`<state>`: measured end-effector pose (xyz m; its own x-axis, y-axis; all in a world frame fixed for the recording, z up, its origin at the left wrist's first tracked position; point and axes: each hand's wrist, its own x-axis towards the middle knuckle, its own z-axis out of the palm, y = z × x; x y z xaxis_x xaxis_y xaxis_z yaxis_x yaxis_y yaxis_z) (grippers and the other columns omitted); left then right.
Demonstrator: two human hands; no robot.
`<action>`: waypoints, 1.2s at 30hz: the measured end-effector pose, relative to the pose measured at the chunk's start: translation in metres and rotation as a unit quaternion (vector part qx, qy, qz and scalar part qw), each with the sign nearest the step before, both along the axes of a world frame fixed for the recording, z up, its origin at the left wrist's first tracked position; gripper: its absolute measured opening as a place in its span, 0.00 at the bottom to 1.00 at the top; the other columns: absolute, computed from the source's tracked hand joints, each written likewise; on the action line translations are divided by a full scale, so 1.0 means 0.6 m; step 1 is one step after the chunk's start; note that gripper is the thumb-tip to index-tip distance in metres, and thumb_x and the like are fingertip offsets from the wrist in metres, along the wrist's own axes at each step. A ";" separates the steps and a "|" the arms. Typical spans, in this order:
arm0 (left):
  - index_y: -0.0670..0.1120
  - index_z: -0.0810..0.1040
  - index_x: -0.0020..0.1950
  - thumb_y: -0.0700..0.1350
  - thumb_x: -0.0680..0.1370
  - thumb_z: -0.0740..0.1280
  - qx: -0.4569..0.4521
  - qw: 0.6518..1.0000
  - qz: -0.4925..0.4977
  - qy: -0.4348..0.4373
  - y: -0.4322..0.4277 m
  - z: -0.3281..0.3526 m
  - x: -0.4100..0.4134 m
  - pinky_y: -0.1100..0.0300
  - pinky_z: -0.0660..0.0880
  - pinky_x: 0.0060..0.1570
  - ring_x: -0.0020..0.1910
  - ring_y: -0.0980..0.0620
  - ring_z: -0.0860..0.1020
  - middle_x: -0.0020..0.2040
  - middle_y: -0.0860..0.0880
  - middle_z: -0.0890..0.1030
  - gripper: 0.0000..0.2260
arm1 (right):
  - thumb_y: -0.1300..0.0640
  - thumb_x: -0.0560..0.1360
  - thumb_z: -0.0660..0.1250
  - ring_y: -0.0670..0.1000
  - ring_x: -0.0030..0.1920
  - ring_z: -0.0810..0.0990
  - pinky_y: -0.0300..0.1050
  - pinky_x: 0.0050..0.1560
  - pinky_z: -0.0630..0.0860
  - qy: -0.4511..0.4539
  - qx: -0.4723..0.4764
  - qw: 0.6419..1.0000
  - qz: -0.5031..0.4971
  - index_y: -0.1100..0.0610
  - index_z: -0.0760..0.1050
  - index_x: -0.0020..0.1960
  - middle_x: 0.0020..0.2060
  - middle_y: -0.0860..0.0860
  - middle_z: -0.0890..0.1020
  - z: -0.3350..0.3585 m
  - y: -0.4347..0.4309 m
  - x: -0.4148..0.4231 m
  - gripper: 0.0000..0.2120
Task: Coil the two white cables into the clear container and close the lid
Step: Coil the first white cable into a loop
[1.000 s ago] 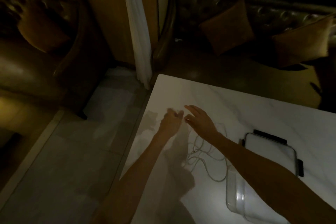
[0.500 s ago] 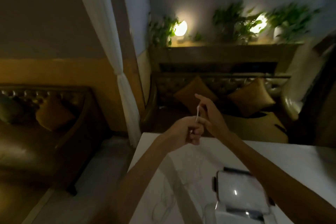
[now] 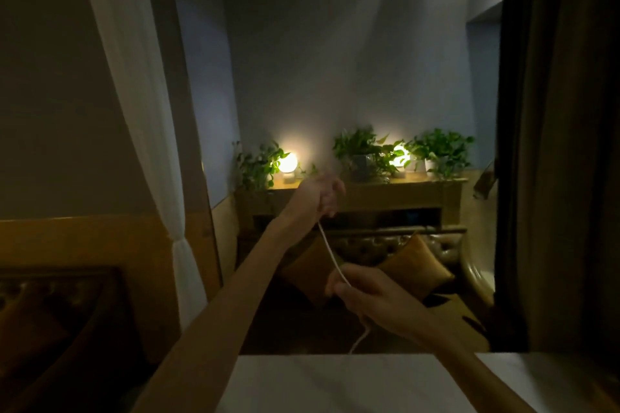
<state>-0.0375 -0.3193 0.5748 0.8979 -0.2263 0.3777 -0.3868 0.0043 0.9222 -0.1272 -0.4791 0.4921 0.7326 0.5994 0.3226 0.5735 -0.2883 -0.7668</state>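
A white cable stretches taut between my two hands, raised well above the white marble table. My left hand is up high with its fingers closed on the cable's upper end. Lower and nearer, my right hand is closed around the cable, which runs through it and hangs down toward the table's far edge. The clear container, its lid and the second cable are out of view below the frame.
A dark leather sofa with orange cushions stands beyond the table. Behind it a shelf holds potted plants and two glowing lamps. A white curtain hangs at the left, a dark curtain at the right.
Both hands picked a cable off the table and lifted it. The left hand rose higher while the right slid down the cable. The view tilted up, so the container dropped out of sight.
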 end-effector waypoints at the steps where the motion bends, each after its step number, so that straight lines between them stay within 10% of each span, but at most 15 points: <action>1: 0.37 0.76 0.41 0.43 0.81 0.55 0.069 0.996 0.026 -0.054 -0.007 -0.010 -0.011 0.63 0.66 0.29 0.23 0.55 0.67 0.24 0.52 0.70 0.15 | 0.51 0.80 0.59 0.40 0.33 0.76 0.32 0.33 0.71 -0.043 -0.024 0.999 0.005 0.50 0.77 0.48 0.35 0.41 0.77 0.014 -0.020 -0.012 0.08; 4: 0.38 0.76 0.39 0.46 0.81 0.55 0.200 0.971 0.001 -0.134 -0.042 -0.057 -0.062 0.63 0.67 0.33 0.29 0.56 0.70 0.30 0.52 0.73 0.17 | 0.52 0.79 0.61 0.40 0.40 0.79 0.33 0.39 0.73 -0.253 -0.042 0.963 -0.085 0.45 0.78 0.48 0.40 0.40 0.81 0.074 -0.075 -0.015 0.07; 8: 0.42 0.69 0.31 0.57 0.78 0.57 0.005 0.991 -0.109 -0.083 -0.083 -0.067 -0.140 0.63 0.59 0.25 0.21 0.57 0.61 0.23 0.53 0.66 0.22 | 0.54 0.75 0.65 0.46 0.39 0.80 0.41 0.38 0.77 -0.402 0.064 0.903 -0.138 0.54 0.82 0.50 0.41 0.48 0.84 0.139 -0.093 0.009 0.09; 14: 0.44 0.65 0.33 0.65 0.77 0.43 -0.068 0.974 -0.215 0.008 -0.091 -0.025 -0.201 0.57 0.63 0.30 0.26 0.51 0.59 0.28 0.46 0.58 0.28 | 0.62 0.76 0.65 0.41 0.39 0.83 0.32 0.39 0.76 -0.166 0.217 0.959 -0.076 0.58 0.82 0.52 0.37 0.42 0.85 0.151 -0.058 0.033 0.08; 18: 0.44 0.70 0.36 0.67 0.77 0.44 -0.191 0.956 -0.217 0.044 -0.074 0.009 -0.150 0.58 0.66 0.31 0.26 0.52 0.65 0.27 0.50 0.64 0.30 | 0.63 0.80 0.58 0.39 0.23 0.74 0.28 0.24 0.68 0.027 0.161 0.985 -0.058 0.61 0.74 0.37 0.24 0.47 0.78 0.076 -0.014 0.010 0.13; 24: 0.46 0.75 0.35 0.75 0.67 0.50 0.017 0.999 -0.048 0.018 -0.029 -0.043 -0.048 0.59 0.66 0.30 0.24 0.54 0.68 0.23 0.52 0.70 0.33 | 0.48 0.78 0.58 0.44 0.38 0.79 0.44 0.40 0.78 -0.205 -0.173 0.960 -0.078 0.41 0.74 0.46 0.39 0.45 0.81 0.051 -0.058 -0.029 0.07; 29: 0.44 0.71 0.34 0.70 0.72 0.47 0.048 0.966 -0.248 0.064 -0.061 -0.097 -0.101 0.66 0.69 0.29 0.24 0.56 0.68 0.25 0.52 0.69 0.31 | 0.48 0.73 0.61 0.40 0.37 0.81 0.40 0.36 0.78 -0.467 -0.077 0.851 -0.226 0.45 0.82 0.46 0.39 0.38 0.83 0.149 -0.097 0.014 0.11; 33: 0.43 0.66 0.35 0.68 0.74 0.45 -0.095 0.925 -0.349 0.120 -0.059 -0.057 -0.150 0.57 0.66 0.33 0.27 0.51 0.63 0.27 0.48 0.63 0.29 | 0.58 0.74 0.67 0.36 0.37 0.81 0.29 0.38 0.75 -0.232 0.086 0.966 -0.077 0.47 0.82 0.44 0.34 0.35 0.83 0.143 -0.048 0.062 0.08; 36: 0.43 0.67 0.36 0.70 0.74 0.45 -0.218 0.919 -0.311 0.107 -0.037 -0.024 -0.123 0.58 0.68 0.31 0.27 0.51 0.64 0.28 0.49 0.63 0.31 | 0.62 0.74 0.65 0.39 0.26 0.76 0.31 0.27 0.71 -0.013 0.140 0.989 -0.051 0.51 0.79 0.33 0.25 0.45 0.80 0.079 -0.001 0.070 0.14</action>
